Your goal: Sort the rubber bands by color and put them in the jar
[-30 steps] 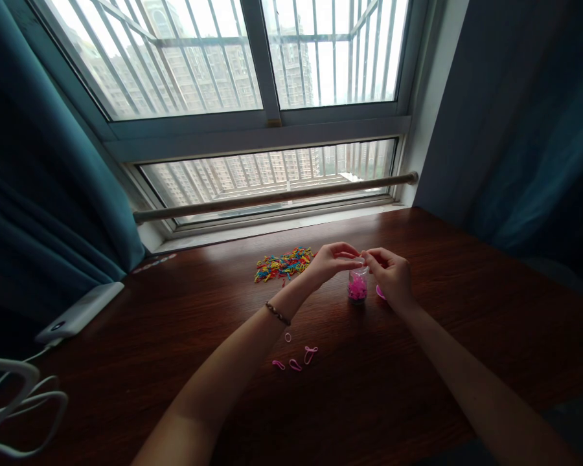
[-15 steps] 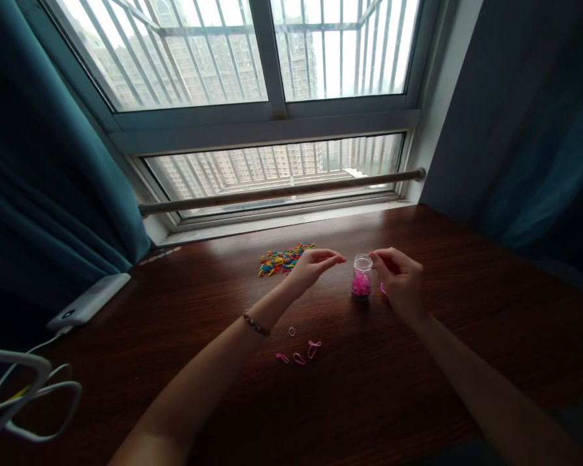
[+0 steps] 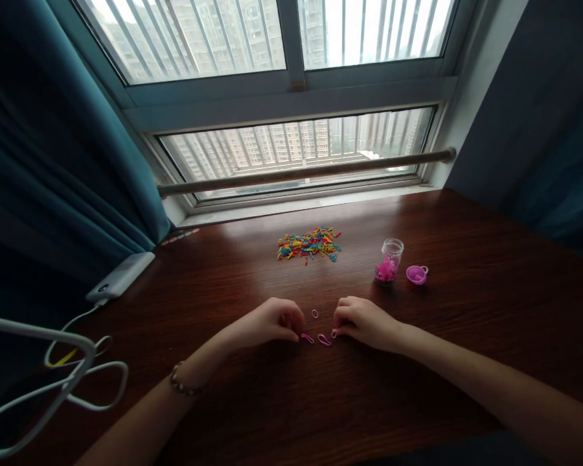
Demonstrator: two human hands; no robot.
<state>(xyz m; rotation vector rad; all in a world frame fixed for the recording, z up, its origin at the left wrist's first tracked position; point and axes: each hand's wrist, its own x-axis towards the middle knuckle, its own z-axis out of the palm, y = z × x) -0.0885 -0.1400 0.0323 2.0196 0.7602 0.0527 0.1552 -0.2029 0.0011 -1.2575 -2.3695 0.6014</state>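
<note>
Just above the table, my left hand [image 3: 274, 320] has curled fingers, with its thumb a little apart from the forefinger. Its thumb tip is beside one end of a small pink rubber band [image 3: 308, 338]. My right hand [image 3: 366, 320] pinches another pink rubber band [image 3: 334, 333], mostly hidden by the fingertips. Between the hands lie a twisted pink band [image 3: 324, 340] and a paler round band [image 3: 315, 314]. Beyond my right hand stands a clear jar [image 3: 392, 251], uncapped, with bright pink bands at its bottom. A pink cup-like lid with a loop [image 3: 416, 275] lies right of it.
A heap of multicoloured rubber bands [image 3: 308, 244] lies farther back on the brown table [image 3: 214, 278]. At the left are a white power bank [image 3: 121, 277] and its looped white cable [image 3: 85, 369]. A barred window and a rail border the far edge.
Both hands have come back from the jar to the pink bands near me. My right hand has taken hold of one band. The view has shifted, and the lid now shows fully.
</note>
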